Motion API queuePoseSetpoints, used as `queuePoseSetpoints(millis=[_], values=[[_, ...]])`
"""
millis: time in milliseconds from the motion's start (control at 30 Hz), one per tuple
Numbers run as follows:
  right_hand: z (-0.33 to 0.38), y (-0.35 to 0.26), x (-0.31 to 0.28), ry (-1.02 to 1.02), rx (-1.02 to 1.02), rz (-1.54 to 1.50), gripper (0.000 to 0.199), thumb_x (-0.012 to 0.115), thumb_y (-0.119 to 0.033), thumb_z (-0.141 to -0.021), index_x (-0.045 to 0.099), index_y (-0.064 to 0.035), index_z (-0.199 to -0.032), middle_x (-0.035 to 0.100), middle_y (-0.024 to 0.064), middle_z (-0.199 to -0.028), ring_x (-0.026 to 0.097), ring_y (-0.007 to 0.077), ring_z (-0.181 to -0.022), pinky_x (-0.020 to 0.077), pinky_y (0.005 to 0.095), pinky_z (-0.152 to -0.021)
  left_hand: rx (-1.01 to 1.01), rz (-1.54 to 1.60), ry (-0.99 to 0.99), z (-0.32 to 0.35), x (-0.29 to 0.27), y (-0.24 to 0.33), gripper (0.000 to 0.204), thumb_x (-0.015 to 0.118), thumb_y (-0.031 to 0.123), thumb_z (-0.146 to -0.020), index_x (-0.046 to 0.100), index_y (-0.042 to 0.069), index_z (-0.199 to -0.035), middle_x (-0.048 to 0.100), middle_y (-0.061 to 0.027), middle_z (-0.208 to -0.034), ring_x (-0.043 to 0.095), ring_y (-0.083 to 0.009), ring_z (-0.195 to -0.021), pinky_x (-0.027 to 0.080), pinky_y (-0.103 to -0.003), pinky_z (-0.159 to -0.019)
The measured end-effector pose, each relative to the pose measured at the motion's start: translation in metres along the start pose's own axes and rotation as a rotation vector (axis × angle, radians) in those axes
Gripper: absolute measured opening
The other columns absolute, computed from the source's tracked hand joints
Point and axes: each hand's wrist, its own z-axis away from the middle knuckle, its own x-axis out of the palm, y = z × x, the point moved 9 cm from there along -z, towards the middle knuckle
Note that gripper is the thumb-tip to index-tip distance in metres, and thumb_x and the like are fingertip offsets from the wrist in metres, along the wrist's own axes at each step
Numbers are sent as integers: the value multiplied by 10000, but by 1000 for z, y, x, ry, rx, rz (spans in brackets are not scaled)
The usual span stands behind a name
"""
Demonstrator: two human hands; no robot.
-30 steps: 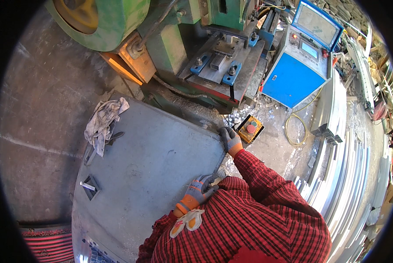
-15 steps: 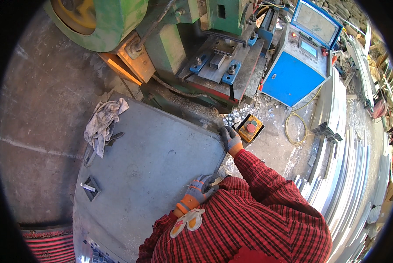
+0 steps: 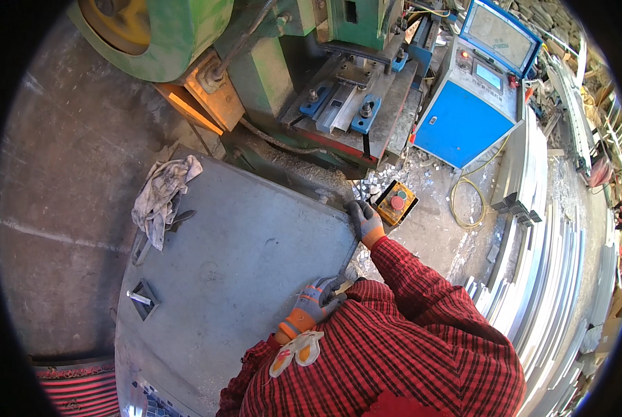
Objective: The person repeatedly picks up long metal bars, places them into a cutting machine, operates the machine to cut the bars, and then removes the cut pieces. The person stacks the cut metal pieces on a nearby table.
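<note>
My left hand (image 3: 318, 301), in a grey and orange glove, rests by the near edge of a grey metal table (image 3: 241, 236). Its fingers are loosely bent with a gap to the thumb, and nothing shows in them. At the table's right corner my right hand (image 3: 365, 221), gloved alike, lies with its fingers together and bent over the edge. Right beside it is a yellow control box (image 3: 396, 203) with a red and a green button. Beyond the table, a silver metal profile (image 3: 336, 109) sticks out of the die of a green press (image 3: 269, 73), between blue clamps (image 3: 366, 115).
A stained rag (image 3: 163, 194) and a small dark square frame (image 3: 143, 299) with a bolt lie on the table's left. A blue control cabinet (image 3: 457, 104) stands behind right. Long metal profiles (image 3: 533, 278), a yellow hose (image 3: 463, 215) and metal scraps cover the floor rightward.
The silver profile has come farther out of the press die toward me, past the clamps. Both my hands have stayed where they were.
</note>
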Motion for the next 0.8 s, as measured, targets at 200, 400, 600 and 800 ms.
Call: queuePoseSetpoints(millis=[200, 400, 600, 800], values=[[0, 3, -1, -1, 14, 10, 317, 472, -261, -1049, 673, -25, -1116, 701, 92, -990, 642, 177, -950, 504, 317, -863, 11, -62, 1, -1, -2, 6, 530, 651, 125, -910, 500, 16, -1406, 624, -173, -1286, 640, -239, -1133, 546, -362, -948], [0, 2, -1, 3, 19, 29, 335, 472, -279, -1045, 676, -25, -1124, 708, 104, -1000, 650, 191, -954, 504, 324, -867, -5, 11, 3, -1, -2, 4, 529, 663, 156, -916, 505, 16, -1402, 618, -171, -1296, 640, -246, -1131, 545, -366, -953], [0, 0, -2, 3, -2, 21, 344, 477, -289, -1045, 678, -20, -1121, 713, 115, -1004, 656, 193, -959, 506, 328, -864, 1, 2, -3, -1, -4, 8, 528, 646, 154, -909, 505, 4, -1395, 628, -178, -1272, 640, -246, -1121, 547, -371, -943], [0, 0, -2, 3, -4, 33, 343, 479, -289, -1046, 680, -21, -1120, 715, 117, -1009, 658, 196, -962, 509, 326, -865, 40, -19, 22, 0, -6, 9, 527, 649, 187, -914, 508, -11, -1382, 653, -181, -1211, 659, -249, -1065, 556, -372, -884]])
